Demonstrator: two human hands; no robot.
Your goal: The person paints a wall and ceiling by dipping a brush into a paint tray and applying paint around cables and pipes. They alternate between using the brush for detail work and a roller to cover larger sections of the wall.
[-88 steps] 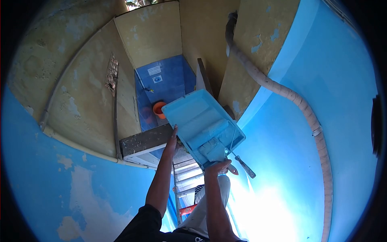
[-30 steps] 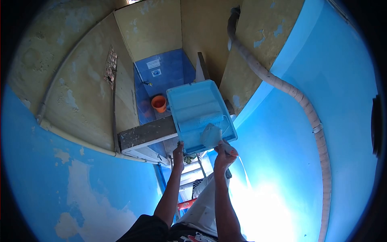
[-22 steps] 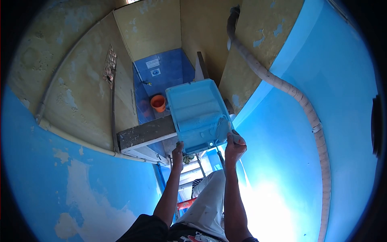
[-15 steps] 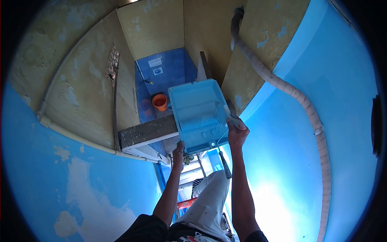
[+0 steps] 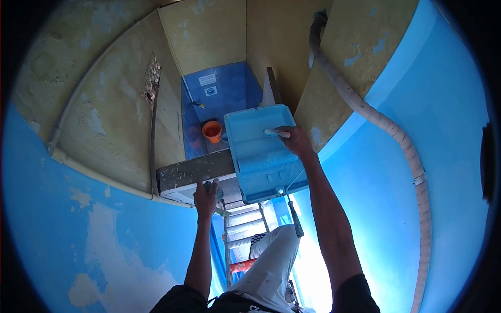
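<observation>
A large blue paint tray [image 5: 248, 185] sits in front of me, its inside wet with light blue paint. My right hand [image 5: 296, 142] is closed around the pale handle of a paintbrush [image 5: 271, 132], whose tip is over the tray's far part. A paint roller [image 5: 294, 216] leans out over the tray's near edge, its dark handle hanging down. My left hand [image 5: 204, 198] is left of the tray, near a wooden ledge. Its fingers are closed on a crumpled grey-green rag [image 5: 219, 194], partly hidden by the hand.
Behind the tray stands an orange bucket [image 5: 212, 131] in a blue-walled recess. A paint-spotted wooden ledge [image 5: 195, 171] runs left of the tray. Below is a ladder [image 5: 245, 228] with a red part [image 5: 241, 265]. A thick pipe [image 5: 383, 122] curves down the right wall.
My right hand has moved from the tray's right edge to over its inside, bringing the brush there. My left hand has left the tray's near corner and shifted left with the rag.
</observation>
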